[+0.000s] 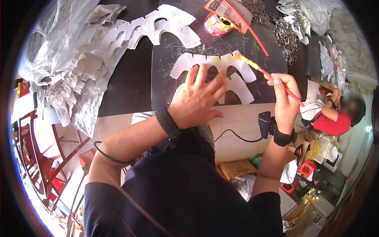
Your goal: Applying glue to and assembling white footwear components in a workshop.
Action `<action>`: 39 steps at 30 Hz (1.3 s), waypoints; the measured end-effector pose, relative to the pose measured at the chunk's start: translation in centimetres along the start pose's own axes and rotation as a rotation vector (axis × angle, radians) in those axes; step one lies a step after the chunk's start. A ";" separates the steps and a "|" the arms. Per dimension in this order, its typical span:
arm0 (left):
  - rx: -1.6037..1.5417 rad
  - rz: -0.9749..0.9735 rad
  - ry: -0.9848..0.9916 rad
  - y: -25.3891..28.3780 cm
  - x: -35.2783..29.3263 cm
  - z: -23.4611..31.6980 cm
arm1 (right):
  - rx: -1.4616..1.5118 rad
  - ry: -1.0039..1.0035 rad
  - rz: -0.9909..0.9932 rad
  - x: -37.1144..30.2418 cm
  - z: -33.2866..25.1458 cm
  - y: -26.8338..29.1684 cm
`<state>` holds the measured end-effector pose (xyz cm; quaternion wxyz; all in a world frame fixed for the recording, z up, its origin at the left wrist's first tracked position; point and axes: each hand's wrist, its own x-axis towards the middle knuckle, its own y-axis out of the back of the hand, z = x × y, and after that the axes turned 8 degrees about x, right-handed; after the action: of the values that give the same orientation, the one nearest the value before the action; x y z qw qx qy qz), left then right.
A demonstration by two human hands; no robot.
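White pc w/ notches (pixel 183 65) lies flat on the dark mat (pixel 162 89), in front of the person; 2nd white pc (pixel 241 90) sits just below it, partly hidden. L hand (pixel 199 93) is over both, palm down, fingers spread, gripping nothing; can't tell how hard it presses, if at all. R hand (pixel 286 94) is closed in a pinch on the red brush (pixel 268 74), its yellowed tip at the notched edge. Step in hand looks like brushing yellow stuff along that edge; next stroke prob. calls for a light R pinch & L fingers steadying the pc, clear of the wet bit. Beyond: can (pixel 216 27), w/ a printed sheet (pixel 215 7) & red stick (pixel 254 35) across its top, likely awkward for re-dipping. Clasps (pixel 287 37) piled far R; more white pcs (pixel 158 25) & plastic bag (pixel 43 55) off L.
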<state>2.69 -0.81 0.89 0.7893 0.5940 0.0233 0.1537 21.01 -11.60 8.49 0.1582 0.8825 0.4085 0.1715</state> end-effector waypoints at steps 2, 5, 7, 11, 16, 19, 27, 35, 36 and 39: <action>-0.005 -0.010 -0.005 0.0 0.0 0.0 | 0.008 0.038 -0.015 0.0 0.1 0.0; -0.008 0.016 -0.004 0.0 0.0 0.0 | -0.004 0.003 -0.159 -0.3 -0.2 0.1; -0.011 0.011 -0.001 0.1 0.0 0.0 | -0.024 -0.020 -0.122 -0.3 -0.3 0.0; -0.017 0.019 -0.004 0.2 -0.1 0.0 | 0.016 -0.033 -0.093 -0.3 -0.4 -0.3; -0.023 0.034 0.001 0.1 0.0 0.0 | 0.028 -0.036 -0.098 -0.1 -0.4 -0.9; -0.018 0.032 0.005 0.2 -0.1 0.0 | 0.007 -0.049 -0.089 -0.2 -0.5 -1.0; -0.003 0.039 0.007 0.0 -0.1 -0.1 | 0.012 -0.053 -0.123 -0.4 -0.9 -0.9; 0.006 0.049 -0.008 -0.1 -0.3 -0.2 | 0.013 -0.063 -0.102 -0.4 -0.9 -0.9; 0.014 0.046 -0.001 -0.1 -0.3 -0.2 | 0.018 -0.046 -0.121 -0.4 -0.9 -0.8; 0.018 0.043 -0.004 -0.1 -0.3 -0.2 | 0.086 -0.060 -0.140 -0.5 -1.3 -0.8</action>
<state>2.37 -0.75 0.68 0.7804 0.6018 0.0104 0.1692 19.59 -11.33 9.18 0.1438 0.8625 0.4713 0.1156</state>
